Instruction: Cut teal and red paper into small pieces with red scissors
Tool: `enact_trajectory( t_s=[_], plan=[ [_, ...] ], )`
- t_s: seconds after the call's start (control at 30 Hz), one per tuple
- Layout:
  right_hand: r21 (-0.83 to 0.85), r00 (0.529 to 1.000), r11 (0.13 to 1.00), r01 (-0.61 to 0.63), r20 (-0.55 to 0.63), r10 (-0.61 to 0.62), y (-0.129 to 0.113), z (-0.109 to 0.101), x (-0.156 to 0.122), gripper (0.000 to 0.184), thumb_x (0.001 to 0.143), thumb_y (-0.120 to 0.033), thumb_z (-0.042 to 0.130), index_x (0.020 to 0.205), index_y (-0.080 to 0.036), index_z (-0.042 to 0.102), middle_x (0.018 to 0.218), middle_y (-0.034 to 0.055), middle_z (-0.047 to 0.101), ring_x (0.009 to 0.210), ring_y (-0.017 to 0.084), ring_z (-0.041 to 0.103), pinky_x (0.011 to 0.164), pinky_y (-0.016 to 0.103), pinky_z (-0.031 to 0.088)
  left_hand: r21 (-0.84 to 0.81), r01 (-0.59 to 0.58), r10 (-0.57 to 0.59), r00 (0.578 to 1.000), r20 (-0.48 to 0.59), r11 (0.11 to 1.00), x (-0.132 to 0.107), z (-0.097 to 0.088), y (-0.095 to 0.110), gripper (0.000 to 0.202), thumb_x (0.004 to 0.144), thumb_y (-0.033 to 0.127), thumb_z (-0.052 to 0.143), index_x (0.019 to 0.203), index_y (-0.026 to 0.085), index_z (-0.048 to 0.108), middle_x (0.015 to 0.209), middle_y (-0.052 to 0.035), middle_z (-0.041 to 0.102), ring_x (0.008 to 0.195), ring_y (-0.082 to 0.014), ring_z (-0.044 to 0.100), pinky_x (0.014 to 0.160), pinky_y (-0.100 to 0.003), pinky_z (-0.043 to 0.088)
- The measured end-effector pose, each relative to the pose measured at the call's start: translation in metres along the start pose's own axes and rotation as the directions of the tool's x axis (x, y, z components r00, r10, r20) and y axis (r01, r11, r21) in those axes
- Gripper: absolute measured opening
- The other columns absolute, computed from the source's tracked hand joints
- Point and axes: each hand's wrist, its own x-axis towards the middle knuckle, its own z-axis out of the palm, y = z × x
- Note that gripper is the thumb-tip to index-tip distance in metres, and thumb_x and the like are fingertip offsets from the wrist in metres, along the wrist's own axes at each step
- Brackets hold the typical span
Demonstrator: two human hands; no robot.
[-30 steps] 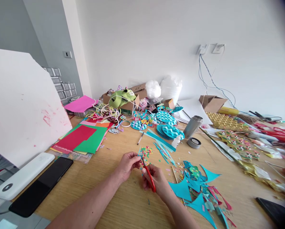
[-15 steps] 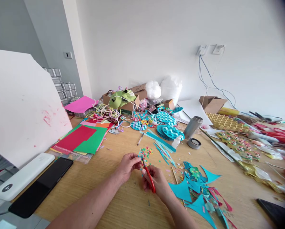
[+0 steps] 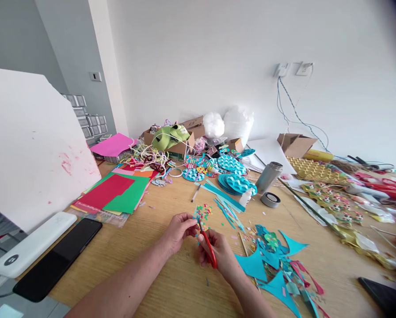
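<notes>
My left hand (image 3: 177, 229) pinches a small paper piece covered in coloured bits (image 3: 203, 213), held just above the wooden table (image 3: 171, 287). My right hand (image 3: 219, 251) grips red-handled scissors (image 3: 208, 248), its fingers through the loops. The blades point up at the lower edge of that paper piece. Both hands are close together near the table's front middle.
Teal paper cut-outs and scraps (image 3: 267, 260) lie right of my hands. Red and green paper sheets (image 3: 115, 194) sit to the left, a black phone (image 3: 57, 258) and white power bank (image 3: 32, 245) at the front left. A metal bottle (image 3: 267, 176), tape roll (image 3: 270, 199) and boxes stand behind.
Almost nothing has changed. My hands stay in place with the scissors at the paper piece; the view has shifted very slightly.
</notes>
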Motion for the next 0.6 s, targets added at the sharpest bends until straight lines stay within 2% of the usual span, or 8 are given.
enact_trajectory(
  t_s=[0.6],
  plan=[
    [0.017,1.000,1.000,-0.016,-0.002,0.016,-0.0019,0.0008,0.0003,0.047,0.063,-0.062,0.062,0.067,-0.019,0.040,0.048,-0.0065,0.053,0.035,0.012,0.054,0.032,0.020,0.037,-0.007,0.001,-0.001,1.000,0.013,1.000,-0.0009,0.0015,0.0014,0.017,0.061,0.024,0.071,0.066,0.012,0.061,0.061,-0.0017,0.062,0.051,-0.0087,0.052,0.054,-0.023,0.038]
  ],
)
